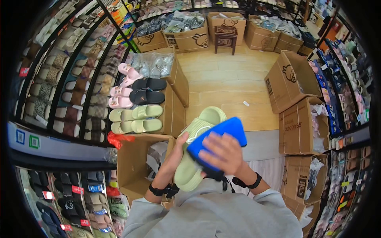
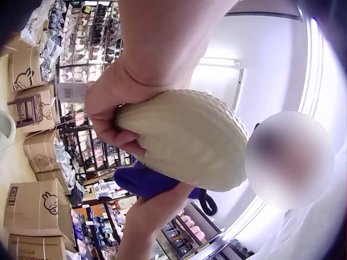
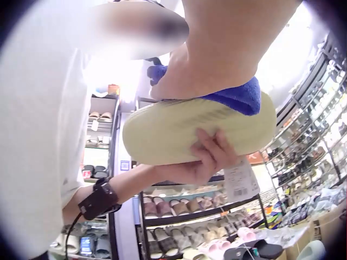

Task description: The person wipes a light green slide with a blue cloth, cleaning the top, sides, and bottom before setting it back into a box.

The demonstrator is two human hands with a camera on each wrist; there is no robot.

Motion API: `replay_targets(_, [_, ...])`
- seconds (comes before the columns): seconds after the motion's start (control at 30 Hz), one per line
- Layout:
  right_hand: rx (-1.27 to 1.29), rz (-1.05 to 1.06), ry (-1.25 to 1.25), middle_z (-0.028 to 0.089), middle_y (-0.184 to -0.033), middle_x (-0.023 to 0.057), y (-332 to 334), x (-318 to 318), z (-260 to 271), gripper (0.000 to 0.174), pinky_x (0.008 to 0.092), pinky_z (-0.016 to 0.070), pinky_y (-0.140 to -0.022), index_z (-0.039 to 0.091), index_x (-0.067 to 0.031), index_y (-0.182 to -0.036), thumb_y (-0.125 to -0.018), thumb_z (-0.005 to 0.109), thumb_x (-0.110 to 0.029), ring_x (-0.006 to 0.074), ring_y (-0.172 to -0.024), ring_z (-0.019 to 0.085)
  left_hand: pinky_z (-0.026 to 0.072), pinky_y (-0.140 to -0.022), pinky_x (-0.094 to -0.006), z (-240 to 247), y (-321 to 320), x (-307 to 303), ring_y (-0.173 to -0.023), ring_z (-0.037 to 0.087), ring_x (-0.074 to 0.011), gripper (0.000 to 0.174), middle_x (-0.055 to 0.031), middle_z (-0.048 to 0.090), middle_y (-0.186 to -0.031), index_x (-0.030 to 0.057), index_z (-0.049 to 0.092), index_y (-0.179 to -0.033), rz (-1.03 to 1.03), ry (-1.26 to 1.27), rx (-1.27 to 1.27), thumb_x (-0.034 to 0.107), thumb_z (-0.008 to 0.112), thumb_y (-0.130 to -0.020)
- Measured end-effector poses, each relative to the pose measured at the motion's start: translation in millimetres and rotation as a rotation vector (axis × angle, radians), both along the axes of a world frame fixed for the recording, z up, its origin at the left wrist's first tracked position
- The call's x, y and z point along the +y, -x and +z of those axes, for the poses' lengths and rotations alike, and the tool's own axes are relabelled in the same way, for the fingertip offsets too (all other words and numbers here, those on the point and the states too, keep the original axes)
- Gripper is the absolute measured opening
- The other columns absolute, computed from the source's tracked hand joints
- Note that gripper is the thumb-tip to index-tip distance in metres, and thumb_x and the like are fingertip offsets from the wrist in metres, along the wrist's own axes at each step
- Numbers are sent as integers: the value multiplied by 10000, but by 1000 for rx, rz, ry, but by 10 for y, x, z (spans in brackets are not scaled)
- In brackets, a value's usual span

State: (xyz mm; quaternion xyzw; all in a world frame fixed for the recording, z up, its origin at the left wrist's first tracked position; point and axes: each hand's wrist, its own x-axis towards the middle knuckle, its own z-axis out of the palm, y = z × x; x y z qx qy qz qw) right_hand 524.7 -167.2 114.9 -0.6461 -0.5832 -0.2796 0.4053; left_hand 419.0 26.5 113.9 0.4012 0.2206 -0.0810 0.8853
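Observation:
My left hand (image 1: 174,152) grips a pale green slide slipper (image 1: 189,172) along its side, in front of my body. In the right wrist view, the fingers (image 3: 212,154) of that hand curl round the sole. A white paper tag (image 3: 242,183) hangs beside the slipper. Over the slipper's strap area lies a fuzzy blue cloth pad (image 1: 238,129), with a black loop (image 2: 207,202) showing in the left wrist view. My right hand (image 1: 224,152) rests flat on top of this pad, its fingers extended and slightly blurred; the pad's underside against the slipper is hidden.
On a carton at left stand green slippers (image 1: 147,119), black slippers (image 1: 147,97) and pink ones (image 1: 121,97). An open carton (image 1: 131,170) is below them. Several cartons (image 1: 295,127) line the right, shelves of footwear surround me, and a dark stool (image 1: 225,39) stands at the back.

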Motion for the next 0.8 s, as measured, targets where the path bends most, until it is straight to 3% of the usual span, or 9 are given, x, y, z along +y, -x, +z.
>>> replay_targets(0.1, [245, -198, -31, 716, -1433, 152, -177, -18, 101, 579, 548, 450, -1147, 771, -154, -1351, -904, 816, -520, 367, -1361, 643, 499, -1146, -374, -163, -182, -22, -1292, 645, -211, 682, -99, 631, -1489, 89, 457, -1619, -71, -62, -30, 575, 430, -1141])
replay_targets(0.2, [180, -223, 35, 719, -1434, 136, -109, -82, 63, 569, 536, 458, -1136, 776, -158, -1346, -910, 810, -522, 347, -1332, 659, 504, -1128, -368, -273, -336, -14, -1276, 644, -206, 691, -100, 639, -1468, 74, 482, -1597, -116, -123, -40, 584, 458, -1133])
replay_targets(0.33, [20, -71, 41, 739, -1410, 81, 83, 5, -70, 437, 422, 485, -1115, 771, -151, -1343, -1003, 714, -419, 258, -1275, 704, 528, -1095, -371, -231, -701, 24, -1214, 674, -210, 711, -113, 678, -1412, 49, 509, -1567, -161, 163, 50, 597, 504, -1114])
replay_targets(0.4, [-227, -28, 168, 776, -1326, 45, -12, 11, -114, 436, 417, 469, -1128, 784, -180, -1302, -1013, 718, -501, 228, -1225, 723, 537, -1069, -359, -236, -809, 65, -1185, 683, -197, 708, -115, 694, -1378, 33, 534, -1542, -150, 72, 62, 591, 532, -1106])
replay_targets(0.47, [-156, -70, 180, 769, -1339, 54, -150, 79, -92, 458, 425, 461, -1151, 773, -180, -1319, -1011, 714, -513, 232, -1235, 722, 540, -1055, -350, -389, -937, 199, -1175, 685, -192, 698, -114, 696, -1371, 32, 550, -1531, -175, -16, 24, 585, 539, -1106])
replay_targets(0.53, [-112, -128, 214, 763, -1350, 60, -404, 110, -73, 487, 427, 458, -1154, 767, -177, -1327, -995, 727, -530, 242, -1230, 725, 479, -1130, -352, -386, -1021, 301, -1266, 647, -209, 696, -110, 675, -1401, 18, 533, -1558, -189, -120, -12, 550, 542, -1109])
replay_targets(0.57, [-11, -129, 147, 735, -1401, 87, -494, 159, -62, 448, 449, 483, -1140, 747, -151, -1374, -1013, 704, -412, 253, -1308, 693, 447, -1165, -351, -398, -1075, 364, -1307, 625, -215, 708, -113, 660, -1424, 12, 514, -1577, -203, -170, -64, 540, 546, -1107])
replay_targets(0.6, [61, -149, 111, 735, -1394, 107, -619, 207, -77, 516, 476, 486, -1137, 754, -146, -1362, -964, 768, -475, 287, -1303, 694, 415, -1199, -351, -397, -1131, 425, -1348, 603, -221, 720, -115, 645, -1447, 5, 495, -1596, -215, -220, -115, 530, 550, -1106])
replay_targets(0.8, [216, -336, 73, 745, -1377, 124, -1095, 694, -31, 524, 531, 468, -1137, 780, -117, -1303, -907, 813, -459, 338, -1285, 685, 200, -1331, -435, -323, -1539, 874, -1633, 269, -325, 737, -206, 416, -1693, 45, 383, -1690, -219, -658, -393, 491, 506, -1117])
